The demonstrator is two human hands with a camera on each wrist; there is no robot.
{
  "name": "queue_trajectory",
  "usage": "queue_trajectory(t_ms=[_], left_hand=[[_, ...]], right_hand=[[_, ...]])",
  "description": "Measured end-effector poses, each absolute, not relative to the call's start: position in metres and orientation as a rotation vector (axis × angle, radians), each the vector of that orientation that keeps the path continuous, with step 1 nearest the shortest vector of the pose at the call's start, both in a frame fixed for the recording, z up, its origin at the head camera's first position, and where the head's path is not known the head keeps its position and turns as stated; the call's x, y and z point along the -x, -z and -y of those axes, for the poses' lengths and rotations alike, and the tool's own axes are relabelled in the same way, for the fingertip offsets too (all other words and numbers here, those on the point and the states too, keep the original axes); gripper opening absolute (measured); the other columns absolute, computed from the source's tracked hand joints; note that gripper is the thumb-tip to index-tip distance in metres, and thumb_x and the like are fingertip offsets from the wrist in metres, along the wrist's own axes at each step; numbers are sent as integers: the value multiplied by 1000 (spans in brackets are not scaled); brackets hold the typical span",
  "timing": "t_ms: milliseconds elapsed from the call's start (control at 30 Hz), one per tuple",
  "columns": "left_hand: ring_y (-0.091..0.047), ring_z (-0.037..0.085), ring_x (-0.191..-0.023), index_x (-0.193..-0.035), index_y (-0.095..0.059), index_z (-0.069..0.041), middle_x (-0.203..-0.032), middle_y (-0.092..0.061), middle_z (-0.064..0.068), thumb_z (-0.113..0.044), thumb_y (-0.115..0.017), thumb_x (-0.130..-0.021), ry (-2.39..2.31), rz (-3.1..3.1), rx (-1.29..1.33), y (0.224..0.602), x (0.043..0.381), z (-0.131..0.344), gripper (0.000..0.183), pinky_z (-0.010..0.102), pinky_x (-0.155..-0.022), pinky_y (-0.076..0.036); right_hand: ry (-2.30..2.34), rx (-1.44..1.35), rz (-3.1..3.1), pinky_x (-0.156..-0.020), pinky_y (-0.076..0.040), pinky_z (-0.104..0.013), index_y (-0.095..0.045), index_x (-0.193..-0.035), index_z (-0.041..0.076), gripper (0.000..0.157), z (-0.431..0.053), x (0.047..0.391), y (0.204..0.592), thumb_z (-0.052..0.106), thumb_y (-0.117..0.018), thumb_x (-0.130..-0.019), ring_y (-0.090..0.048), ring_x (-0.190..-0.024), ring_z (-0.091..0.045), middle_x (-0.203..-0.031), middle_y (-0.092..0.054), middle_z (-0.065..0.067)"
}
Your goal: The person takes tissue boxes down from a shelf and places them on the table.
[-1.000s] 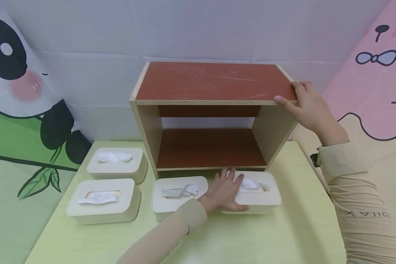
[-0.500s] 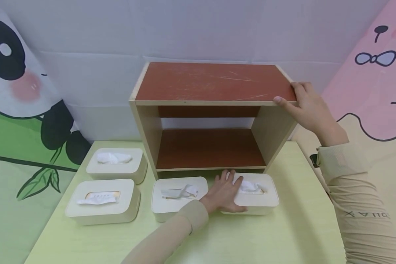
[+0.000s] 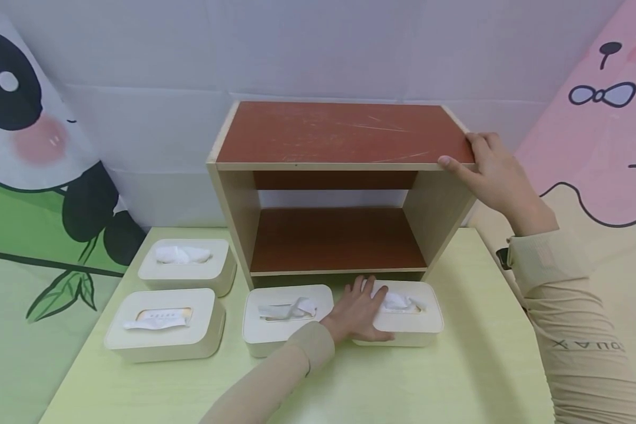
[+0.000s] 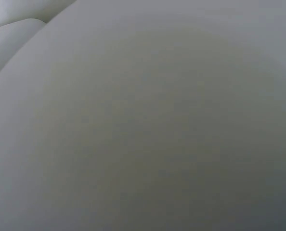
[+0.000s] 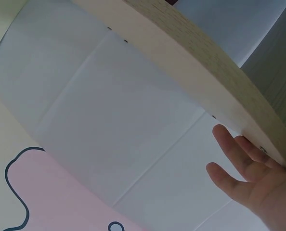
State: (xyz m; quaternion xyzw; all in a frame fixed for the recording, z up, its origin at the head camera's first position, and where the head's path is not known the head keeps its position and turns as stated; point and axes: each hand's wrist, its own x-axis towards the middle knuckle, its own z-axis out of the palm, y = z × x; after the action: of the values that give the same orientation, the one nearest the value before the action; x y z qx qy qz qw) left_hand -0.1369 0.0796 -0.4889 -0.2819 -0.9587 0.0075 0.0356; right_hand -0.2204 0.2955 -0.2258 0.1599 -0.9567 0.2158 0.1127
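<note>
My left hand [image 3: 356, 312] grips the left end of a white tissue box [image 3: 413, 322], thumb at the front and fingers over the lid. A tissue pokes from its slot. Behind it stands a two-tier wooden shelf [image 3: 339, 235] with a reddish-brown top. My right hand [image 3: 500, 176] holds the shelf's upper right corner, thumb at the front edge. In the right wrist view, some fingers [image 5: 229, 149] hang along the outside of the side panel [image 5: 201, 57]. A blurred pale surface [image 4: 157, 120] fills the left wrist view.
Another tissue box [image 3: 286, 335] stands just left of my left hand. Two more, a rear one [image 3: 191, 272] and a front one [image 3: 164, 347], are at the table's left. The light yellow-green table [image 3: 403, 388] meets a cloth wall [image 3: 318, 47] with cartoon pictures.
The tissue box under my left hand has slid slightly left and toward me. My right hand and the shelf look almost unchanged.
</note>
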Motion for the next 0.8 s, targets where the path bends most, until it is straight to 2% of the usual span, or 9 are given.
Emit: queue_trajectory(t_ms=[567, 800], left_hand=[[-35, 34, -127, -138, -32, -20, -143, -31, 12, -79, -50, -67, 57, 2967, 883, 490, 136, -79, 94, 46, -93, -43], [-35, 35, -129, -141, -28, -20, -145, -29, 11, -81, -43, -69, -6, 2977, 876, 488, 135, -78, 96, 46, -94, -42]], right_hand=[[-618, -473, 2819, -96, -26, -61, -22, -143, 2, 82, -297, 222, 226, 61, -37, -88, -36, -117, -49, -142, -24, -25], [-627, -471, 2822, -95, -26, -60, -22, -143, 2, 81, -297, 221, 226, 60, -37, -88, -37, -114, -49, -141, -25, -25]])
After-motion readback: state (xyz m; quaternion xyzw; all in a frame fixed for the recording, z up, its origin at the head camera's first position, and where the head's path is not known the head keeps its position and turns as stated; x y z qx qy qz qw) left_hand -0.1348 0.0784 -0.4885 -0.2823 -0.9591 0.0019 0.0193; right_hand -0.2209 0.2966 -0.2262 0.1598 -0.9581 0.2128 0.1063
